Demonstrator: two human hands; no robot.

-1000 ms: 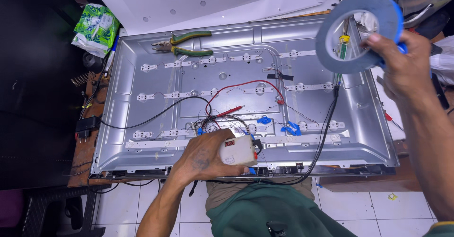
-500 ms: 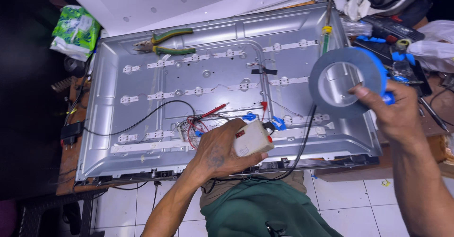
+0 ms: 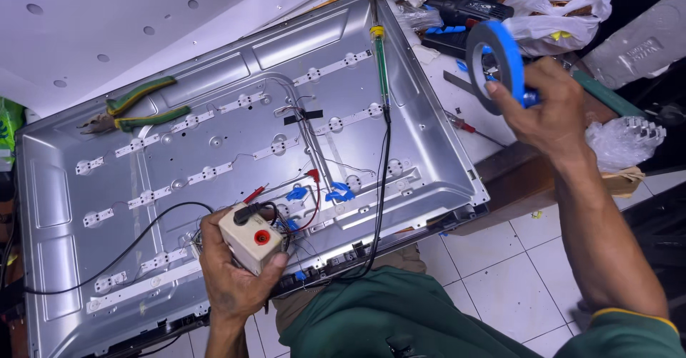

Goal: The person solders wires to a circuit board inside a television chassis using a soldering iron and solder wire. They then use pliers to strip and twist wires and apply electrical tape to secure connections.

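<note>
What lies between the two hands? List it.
Head view: between the left hand gripping the cream tester box and the right hand holding the blue tape roll lie the panel's right end, LED strips and a black cable.

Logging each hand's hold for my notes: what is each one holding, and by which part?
Left hand cups the cream tester box from below, around its lower end. Right hand pinches the blue tape roll at its lower rim.

Pliers (image 3: 132, 113) on the panel's (image 3: 236, 65) far left, tester box (image 3: 250, 238) at its near edge, tape roll (image 3: 496, 65) off right
</note>
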